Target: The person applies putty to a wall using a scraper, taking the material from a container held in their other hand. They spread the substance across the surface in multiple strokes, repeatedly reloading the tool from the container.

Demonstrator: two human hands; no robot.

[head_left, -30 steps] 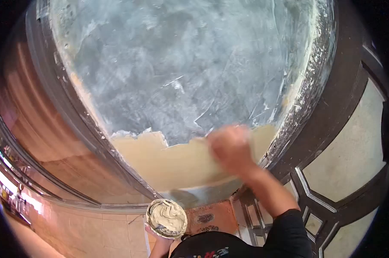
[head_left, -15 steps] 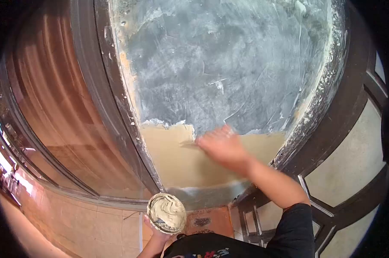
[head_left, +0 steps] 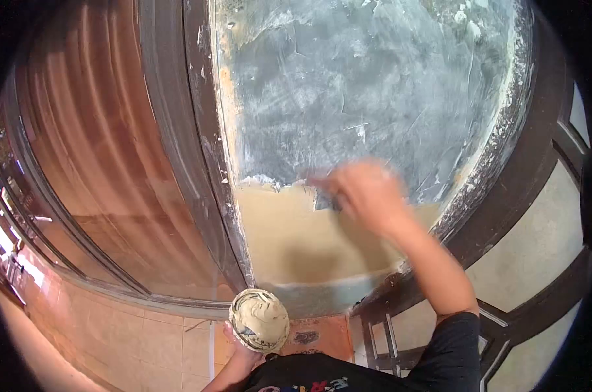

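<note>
A round bowl (head_left: 262,319) of thick beige paste rests in my left hand (head_left: 241,347), whose fingers wrap its left and lower side. My right hand (head_left: 369,195) is blurred by motion, closed on a thin flat tool (head_left: 319,181), probably a scraper, mostly hidden by the hand and smeared. The tool is at the wall panel, near the ragged upper edge of a smooth beige coat (head_left: 283,228). Above that coat the wall surface (head_left: 302,98) is grey with whitish streaks.
Dark frames with pale flakes border the panel on both sides. A reddish-brown glossy pane (head_left: 106,157) stands at the left, and a dark lattice with pale panes (head_left: 524,242) at the right. Below lie floor tiles (head_left: 158,343) and a reddish mat or slab (head_left: 335,330).
My right hand with the tool has moved up to the top edge of the beige coat. The view has shifted, so the wall panel appears further right. My left hand still holds the bowl.
</note>
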